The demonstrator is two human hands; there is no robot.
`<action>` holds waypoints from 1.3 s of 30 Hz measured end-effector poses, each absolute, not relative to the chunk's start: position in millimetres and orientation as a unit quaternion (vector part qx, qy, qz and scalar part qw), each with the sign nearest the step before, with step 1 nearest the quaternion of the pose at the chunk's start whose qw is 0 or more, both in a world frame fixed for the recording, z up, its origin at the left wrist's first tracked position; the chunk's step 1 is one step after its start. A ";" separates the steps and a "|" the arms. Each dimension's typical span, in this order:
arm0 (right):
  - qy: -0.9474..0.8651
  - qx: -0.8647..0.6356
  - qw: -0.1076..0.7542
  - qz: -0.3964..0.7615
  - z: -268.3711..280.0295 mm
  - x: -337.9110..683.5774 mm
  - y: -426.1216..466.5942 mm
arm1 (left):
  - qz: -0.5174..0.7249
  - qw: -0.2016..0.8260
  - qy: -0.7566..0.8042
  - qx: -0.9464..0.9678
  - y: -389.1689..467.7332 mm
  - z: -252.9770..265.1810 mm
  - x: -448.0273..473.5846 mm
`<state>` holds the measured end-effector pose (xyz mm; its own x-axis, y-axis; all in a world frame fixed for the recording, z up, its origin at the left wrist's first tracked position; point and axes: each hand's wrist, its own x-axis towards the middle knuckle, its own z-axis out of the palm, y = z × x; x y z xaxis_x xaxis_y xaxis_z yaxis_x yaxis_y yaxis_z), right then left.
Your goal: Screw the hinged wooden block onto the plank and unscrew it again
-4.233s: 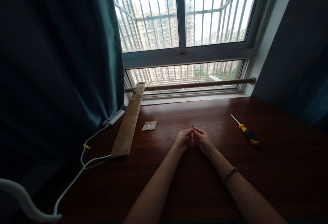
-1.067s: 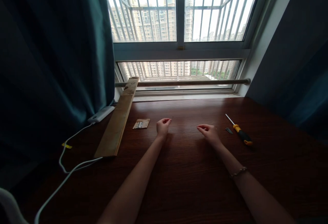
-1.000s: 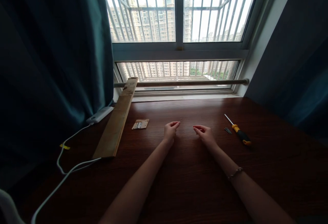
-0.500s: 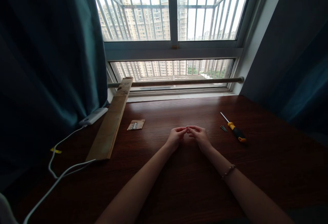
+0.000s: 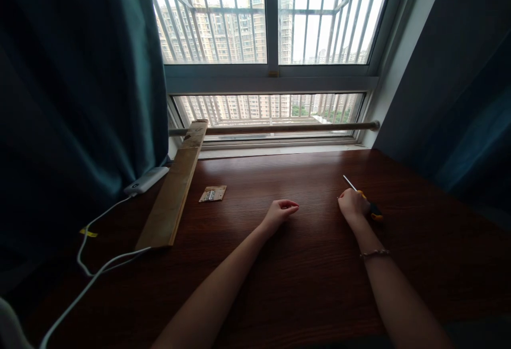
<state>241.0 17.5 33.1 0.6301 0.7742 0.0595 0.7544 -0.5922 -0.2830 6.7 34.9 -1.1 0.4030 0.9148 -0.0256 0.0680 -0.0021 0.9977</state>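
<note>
My left hand is over the middle of the table, thumb and fingers pinched together. Whatever it may hold is too small to make out. Farther right, my right hand is down at the tabletop with its fingers curled closed, at the spot where several screws lay; it hides them. A tiny light speck shows at its fingertips. Partly behind that hand lies a screwdriver with a yellow and black handle, its metal shaft pointing away to the left. A small wooden piece with a metal hinge-like plate lies left of my left hand.
A long wooden board leans from the dark brown table onto the rail before the window. Beside it are a white power strip or adapter and a looping white cable. Blue curtains hang at the left.
My hands were together at the middle, fingertips meeting. The right hand has moved right onto the screws beside the screwdriver; the left stays about where it was, still pinched.
</note>
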 end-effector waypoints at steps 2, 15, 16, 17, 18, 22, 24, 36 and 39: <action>-0.417 -0.897 0.138 0.037 33.9 244.2 16.7 | 0.365 0.578 0.406 0.607 35.2 -1.8 6.7; -0.419 -0.898 0.130 0.020 38.0 243.8 15.1 | 0.371 0.578 0.396 0.610 35.8 -6.1 7.2; -0.429 -0.893 0.132 0.011 38.5 241.3 14.9 | 0.369 0.577 0.397 0.612 36.1 -6.8 7.8; -0.447 -0.884 0.138 -0.002 39.0 237.7 14.6 | 0.368 0.574 0.400 0.613 36.9 -7.1 8.1; -0.469 -0.870 0.150 -0.015 39.5 232.7 14.0 | 0.366 0.567 0.406 0.616 38.1 -6.8 7.7; -0.564 -0.785 0.257 -0.009 40.3 195.8 6.3 | 0.395 0.480 0.450 0.642 48.2 5.5 -11.2; -0.598 -0.728 0.327 0.074 39.5 165.6 -1.2 | 0.421 0.402 0.475 0.660 54.6 18.1 -36.8; -0.594 -0.473 0.474 0.446 15.0 -103.0 -20.4 | 0.393 -0.173 0.791 0.435 53.0 18.3 -301.6; -0.528 -0.426 0.451 0.580 4.7 -148.0 -21.1 | 0.321 -0.110 0.871 0.356 50.4 5.8 -334.1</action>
